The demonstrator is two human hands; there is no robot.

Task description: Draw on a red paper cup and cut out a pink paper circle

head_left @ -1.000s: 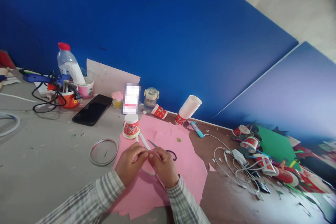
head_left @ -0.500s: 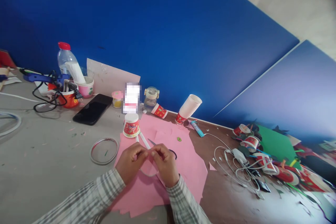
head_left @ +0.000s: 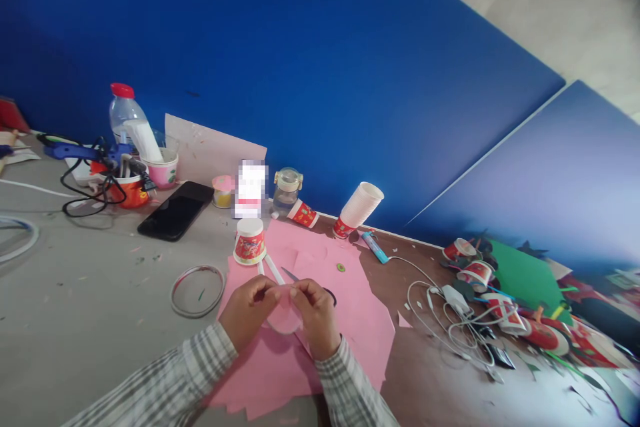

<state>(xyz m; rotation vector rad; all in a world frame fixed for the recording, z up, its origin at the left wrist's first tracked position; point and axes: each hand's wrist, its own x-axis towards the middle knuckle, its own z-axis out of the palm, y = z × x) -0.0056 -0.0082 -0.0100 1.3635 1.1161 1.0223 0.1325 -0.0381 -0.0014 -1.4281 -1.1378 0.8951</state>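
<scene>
Between my two hands is a small pink paper piece [head_left: 284, 317] with a rounded lower edge. My left hand [head_left: 251, 307] pinches its left side, and my right hand [head_left: 316, 313] pinches its right side. Both hands are above a large sheet of pink paper [head_left: 357, 340]. Scissors [head_left: 289, 274] lie on the sheet, mostly hidden behind my right hand. Just beyond my hands, a red and white paper cup [head_left: 250, 245] stands upside down. White strips [head_left: 274, 269] lie between the cup and my fingers.
A roll of tape [head_left: 198, 291] and a black phone [head_left: 176, 210] lie to the left. At the back stand a glass jar [head_left: 287, 192] and stacked paper cups [head_left: 359, 209]. A blue glue gun [head_left: 80, 148] rests over a cup. White cables [head_left: 455, 310] and more cups crowd the right.
My hands stay in nearly the same place, still pinching the pink paper piece. Slightly more of the piece shows between the fingers. The view has shifted a little.
</scene>
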